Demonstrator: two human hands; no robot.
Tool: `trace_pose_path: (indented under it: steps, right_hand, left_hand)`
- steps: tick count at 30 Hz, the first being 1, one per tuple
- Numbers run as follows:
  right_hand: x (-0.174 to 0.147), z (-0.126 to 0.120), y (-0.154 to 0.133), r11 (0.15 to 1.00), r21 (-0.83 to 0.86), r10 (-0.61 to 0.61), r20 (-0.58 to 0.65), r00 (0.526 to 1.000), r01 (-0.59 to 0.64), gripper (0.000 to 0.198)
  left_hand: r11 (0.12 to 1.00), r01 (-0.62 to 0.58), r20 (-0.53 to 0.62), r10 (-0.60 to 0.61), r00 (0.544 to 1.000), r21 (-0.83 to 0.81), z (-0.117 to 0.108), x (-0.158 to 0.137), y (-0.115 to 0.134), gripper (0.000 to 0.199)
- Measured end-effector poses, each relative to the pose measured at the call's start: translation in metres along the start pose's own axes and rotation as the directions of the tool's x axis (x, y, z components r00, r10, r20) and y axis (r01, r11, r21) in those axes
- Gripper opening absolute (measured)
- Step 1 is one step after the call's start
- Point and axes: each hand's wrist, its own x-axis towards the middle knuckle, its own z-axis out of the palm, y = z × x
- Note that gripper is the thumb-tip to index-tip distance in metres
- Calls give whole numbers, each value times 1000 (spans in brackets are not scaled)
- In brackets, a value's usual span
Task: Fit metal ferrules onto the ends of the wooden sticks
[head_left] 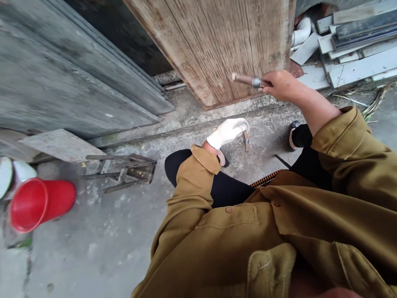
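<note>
Grips a wooden handle [245,80] in bare right hand [279,85], a second handle [246,145] in gloved left hand [228,130], apparently spaced to keep thin wire [252,105] taut.

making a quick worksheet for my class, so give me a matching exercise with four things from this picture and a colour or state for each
1. left hand
2. right hand
3. bucket
4. shirt

A. red
B. brown
C. bare, holding a stick
D. gloved in white

Pairs: 1-D, 2-C, 3-A, 4-B
</note>
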Motion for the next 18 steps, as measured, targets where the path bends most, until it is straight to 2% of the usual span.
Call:
trace_pose_path:
  steps: [1, 2, 3, 4, 6, 7, 9, 10, 11, 12, 13, 14, 15, 16, 18]
  right_hand:
    - [0, 5, 1, 996, -84, 16, 68, 998, -11, 20]
    - [-1, 10, 0, 989, -150, 45, 188, 981, -16, 20]
    - [-3, 16, -3, 980, -197, 80, 341, 937, -12, 19]
    - [-7, 20, -7, 973, -232, 118, 500, 858, 1, 18]
    - [-17, 25, -21, 970, -239, 154, 763, 628, 52, 14]
    - [-23, 25, -28, 978, -198, 133, 843, 521, 71, 13]
    - [-31, 18, -40, 997, 5, -29, 940, 341, 71, 13]
    - [-34, 12, -43, 983, 173, -183, 936, 302, 59, 11]
    - [-35, 6, -45, 944, 325, -324, 876, 358, 58, 10]
    - [-36, -1, -44, 905, 419, -398, 771, 497, 75, 14]
    - [-36, -7, -42, 890, 446, -386, 636, 668, 89, 18]
    - [-35, -10, -38, 899, 426, -326, 499, 803, 101, 21]
    - [-35, -11, -34, 927, 363, -234, 359, 903, 96, 23]
    - [-35, -9, -29, 961, 267, -138, 245, 960, 70, 24]
    - [-35, 4, -20, 1000, 6, 3, 117, 993, -3, 26]
  left_hand:
    - [999, -20, -33, 21, 999, 24, -3, -3, 2, 24]
    - [998, -37, -72, 41, 997, 56, -7, -5, 4, 24]
    - [994, -51, -105, 61, 993, 94, -11, -7, 4, 24]
    - [990, -62, -130, 79, 988, 130, -15, -9, 4, 24]
    - [980, -84, -162, 113, 980, 179, -19, -10, 0, 25]
    - [978, -93, -171, 126, 977, 189, -20, -9, -2, 25]
    - [978, -97, -205, 135, 969, 187, -17, -7, -8, 27]
    - [979, -86, -221, 126, 967, 182, -14, -6, -10, 28]
    - [982, -69, -235, 110, 966, 176, -10, -5, -12, 29]
    - [985, -41, -253, 83, 964, 169, -5, -5, -14, 31]
    - [987, 0, -235, 39, 971, 162, 1, -6, -15, 32]
    - [988, 22, -192, 9, 981, 155, 8, -7, -16, 32]
    - [984, 37, -164, -8, 986, 173, 15, -9, -16, 31]
    - [977, 42, -133, -15, 991, 209, 22, -11, -16, 30]
    - [954, 18, -66, 2, 998, 299, 34, -17, -16, 28]
